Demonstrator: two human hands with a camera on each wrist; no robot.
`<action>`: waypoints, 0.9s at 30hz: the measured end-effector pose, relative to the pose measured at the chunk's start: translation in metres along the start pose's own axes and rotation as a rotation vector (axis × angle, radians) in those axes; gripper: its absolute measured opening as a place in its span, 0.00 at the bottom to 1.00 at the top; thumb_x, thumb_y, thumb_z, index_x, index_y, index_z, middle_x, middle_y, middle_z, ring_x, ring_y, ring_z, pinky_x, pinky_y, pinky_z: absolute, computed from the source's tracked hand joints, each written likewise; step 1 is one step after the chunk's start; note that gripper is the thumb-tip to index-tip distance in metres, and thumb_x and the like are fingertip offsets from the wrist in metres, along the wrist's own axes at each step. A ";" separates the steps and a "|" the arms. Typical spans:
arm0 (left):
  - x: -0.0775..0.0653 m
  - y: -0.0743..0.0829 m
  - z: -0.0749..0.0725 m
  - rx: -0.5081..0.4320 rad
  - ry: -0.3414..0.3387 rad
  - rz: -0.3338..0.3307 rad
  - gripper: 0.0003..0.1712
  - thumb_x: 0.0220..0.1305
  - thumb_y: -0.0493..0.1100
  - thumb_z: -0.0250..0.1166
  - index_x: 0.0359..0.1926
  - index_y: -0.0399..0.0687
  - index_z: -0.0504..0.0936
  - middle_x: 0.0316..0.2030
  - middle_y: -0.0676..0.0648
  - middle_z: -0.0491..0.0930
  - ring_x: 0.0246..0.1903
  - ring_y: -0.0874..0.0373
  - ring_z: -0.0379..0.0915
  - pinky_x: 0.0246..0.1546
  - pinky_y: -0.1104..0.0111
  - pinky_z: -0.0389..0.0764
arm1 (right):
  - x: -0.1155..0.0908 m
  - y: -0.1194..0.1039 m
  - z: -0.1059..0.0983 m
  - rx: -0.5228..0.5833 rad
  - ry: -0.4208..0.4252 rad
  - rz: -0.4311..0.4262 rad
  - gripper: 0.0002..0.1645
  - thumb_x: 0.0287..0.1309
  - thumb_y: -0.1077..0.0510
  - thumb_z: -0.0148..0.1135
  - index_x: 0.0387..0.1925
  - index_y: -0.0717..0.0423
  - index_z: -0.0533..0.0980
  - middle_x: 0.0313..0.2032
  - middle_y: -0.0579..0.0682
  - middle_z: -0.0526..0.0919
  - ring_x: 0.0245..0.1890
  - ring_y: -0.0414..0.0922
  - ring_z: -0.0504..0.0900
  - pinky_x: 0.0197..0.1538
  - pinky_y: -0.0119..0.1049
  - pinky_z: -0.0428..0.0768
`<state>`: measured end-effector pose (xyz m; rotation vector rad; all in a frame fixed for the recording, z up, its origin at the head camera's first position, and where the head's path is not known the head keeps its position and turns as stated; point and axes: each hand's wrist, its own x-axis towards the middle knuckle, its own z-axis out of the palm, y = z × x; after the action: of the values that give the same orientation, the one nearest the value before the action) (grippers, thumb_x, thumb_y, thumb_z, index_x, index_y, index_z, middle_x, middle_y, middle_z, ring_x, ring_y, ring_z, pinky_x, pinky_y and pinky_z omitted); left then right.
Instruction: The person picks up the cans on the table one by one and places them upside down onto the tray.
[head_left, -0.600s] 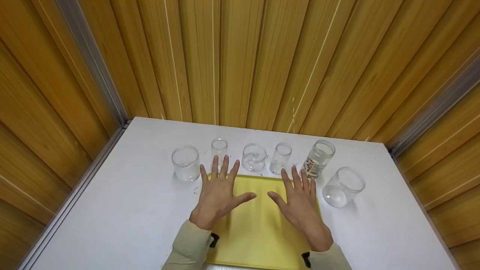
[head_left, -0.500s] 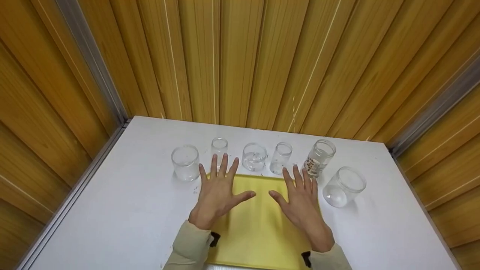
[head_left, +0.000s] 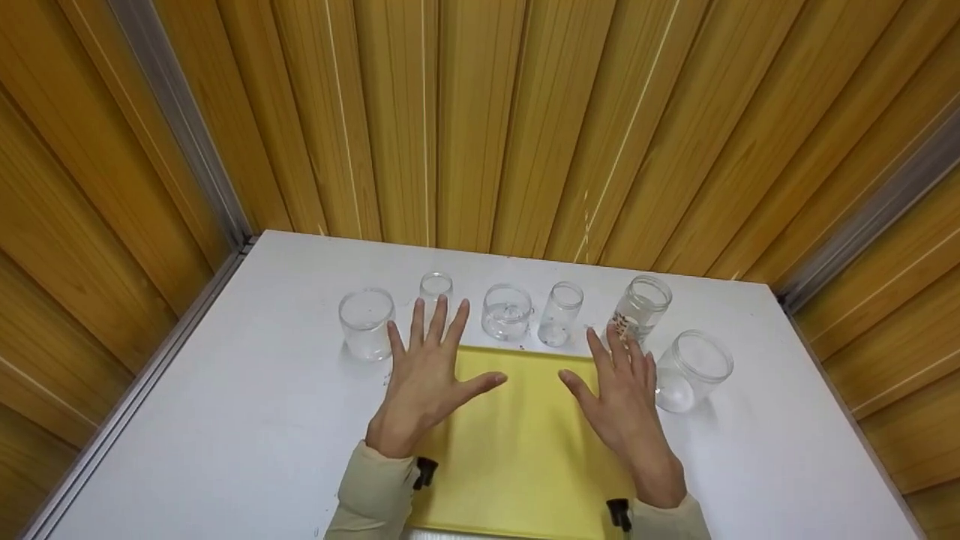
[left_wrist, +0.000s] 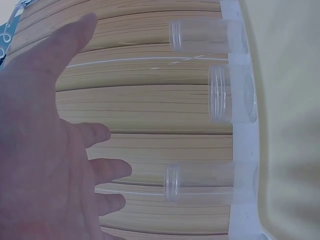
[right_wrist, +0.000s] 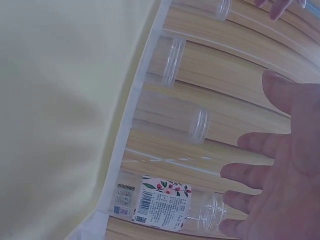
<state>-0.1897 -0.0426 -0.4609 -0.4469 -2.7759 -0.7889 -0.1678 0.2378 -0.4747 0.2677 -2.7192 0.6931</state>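
My left hand [head_left: 424, 382] hovers over the left side of a yellow tray [head_left: 525, 457], fingers straight and thumb spread. It holds nothing; its fingertips overlap a narrow clear jar [head_left: 436, 285] in the head view. Above the tray's right side is my right hand [head_left: 626, 405], also spread and holding nothing. Its fingers partly cover a jar with a printed label [head_left: 646, 296]. That label [right_wrist: 165, 200] shows fully in the right wrist view, with flowers and a barcode. Both wrist views show the hands apart from the jars.
Open clear jars stand in a curved row behind the tray: a wide one [head_left: 367, 326] at left, a short one [head_left: 506, 315], a narrow one [head_left: 560, 315], and a wide one [head_left: 697, 367] at right. Slatted wood-look walls [head_left: 480, 127] enclose the white table [head_left: 247, 420].
My hands have moved slightly apart: the left up and to the left, the right to the right, now overlapping the right wide jar's edge. The jars and tray stay in place.
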 end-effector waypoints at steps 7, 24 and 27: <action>-0.003 -0.011 -0.005 -0.002 -0.003 -0.041 0.63 0.60 0.82 0.59 0.84 0.51 0.59 0.83 0.36 0.49 0.81 0.32 0.32 0.71 0.26 0.31 | -0.002 0.002 -0.003 0.011 -0.013 -0.017 0.44 0.69 0.47 0.71 0.76 0.66 0.67 0.76 0.74 0.61 0.77 0.73 0.50 0.75 0.71 0.40; 0.004 -0.029 -0.018 0.015 0.030 -0.049 0.63 0.61 0.81 0.62 0.84 0.49 0.57 0.83 0.35 0.48 0.82 0.32 0.31 0.71 0.27 0.28 | 0.001 0.024 -0.020 -0.026 0.107 -0.050 0.37 0.62 0.61 0.76 0.70 0.68 0.74 0.69 0.71 0.73 0.72 0.72 0.65 0.71 0.70 0.59; 0.005 -0.034 -0.019 0.021 0.032 -0.057 0.63 0.61 0.80 0.64 0.84 0.48 0.57 0.83 0.35 0.48 0.81 0.32 0.31 0.71 0.27 0.28 | 0.000 0.027 -0.020 -0.030 0.068 -0.039 0.36 0.64 0.60 0.75 0.70 0.68 0.74 0.70 0.71 0.72 0.73 0.72 0.63 0.71 0.71 0.59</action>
<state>-0.2039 -0.0794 -0.4594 -0.3502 -2.7757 -0.7720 -0.1693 0.2715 -0.4699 0.2836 -2.6507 0.6391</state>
